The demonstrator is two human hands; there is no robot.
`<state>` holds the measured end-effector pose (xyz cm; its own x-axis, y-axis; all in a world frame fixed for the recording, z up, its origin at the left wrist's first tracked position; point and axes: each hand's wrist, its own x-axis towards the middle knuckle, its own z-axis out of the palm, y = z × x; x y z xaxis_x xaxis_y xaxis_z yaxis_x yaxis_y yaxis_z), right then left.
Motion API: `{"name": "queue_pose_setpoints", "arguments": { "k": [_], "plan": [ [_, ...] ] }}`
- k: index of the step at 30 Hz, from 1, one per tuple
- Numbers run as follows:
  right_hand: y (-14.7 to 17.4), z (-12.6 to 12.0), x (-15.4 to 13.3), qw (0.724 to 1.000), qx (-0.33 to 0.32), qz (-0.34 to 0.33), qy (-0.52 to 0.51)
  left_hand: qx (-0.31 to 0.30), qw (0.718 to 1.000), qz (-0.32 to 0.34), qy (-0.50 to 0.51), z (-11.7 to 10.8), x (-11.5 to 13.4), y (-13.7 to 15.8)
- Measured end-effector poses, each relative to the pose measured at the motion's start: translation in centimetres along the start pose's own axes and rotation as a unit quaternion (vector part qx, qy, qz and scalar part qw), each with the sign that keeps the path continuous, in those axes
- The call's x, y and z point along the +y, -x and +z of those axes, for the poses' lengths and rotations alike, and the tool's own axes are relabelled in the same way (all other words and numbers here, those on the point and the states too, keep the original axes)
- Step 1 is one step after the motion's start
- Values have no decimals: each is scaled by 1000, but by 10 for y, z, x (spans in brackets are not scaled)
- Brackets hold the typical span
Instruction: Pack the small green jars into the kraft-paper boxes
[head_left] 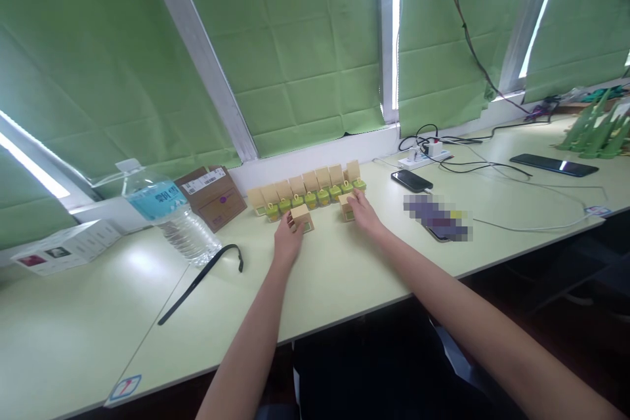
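Note:
My left hand [289, 236] is closed around a small tan box [302, 216] with a greenish front panel, low over the table or resting on it. To the right, my right hand [365, 212] grips a second small tan box [346, 207] of the same kind. Behind both hands runs a row of tan boxes [310, 180] along the back of the table. Several small green-lidded containers with loop handles [322, 196] stand in front of that row. My fingers partly cover the two held boxes.
A large water bottle [182, 230] leans by a brown carton [216, 200], with a black strap [199, 279] before it. Right are a phone [412, 180], a blurred-out phone [438, 218], a power strip [424, 159] with cables, another phone [554, 165] and green spiky objects [595, 128].

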<state>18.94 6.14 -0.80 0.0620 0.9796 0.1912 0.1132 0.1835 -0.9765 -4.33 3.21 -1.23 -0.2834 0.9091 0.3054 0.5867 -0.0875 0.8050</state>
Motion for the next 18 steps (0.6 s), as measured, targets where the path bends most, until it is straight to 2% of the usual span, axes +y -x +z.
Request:
{"name": "queue_pose_setpoints", "arguments": {
  "k": [4,7,13,18],
  "plan": [
    [1,1,0,999,-30,14,3,-44,999,8,26,1,2,1],
    [3,3,-1,998,-57,7,2,-63,998,27,4,3,6,4],
    [12,5,-3,984,-179,-22,9,-101,993,59,-9,8,9,11],
    [10,3,3,980,-199,-29,4,-107,992,63,-12,8,9,12]
  ]
}}
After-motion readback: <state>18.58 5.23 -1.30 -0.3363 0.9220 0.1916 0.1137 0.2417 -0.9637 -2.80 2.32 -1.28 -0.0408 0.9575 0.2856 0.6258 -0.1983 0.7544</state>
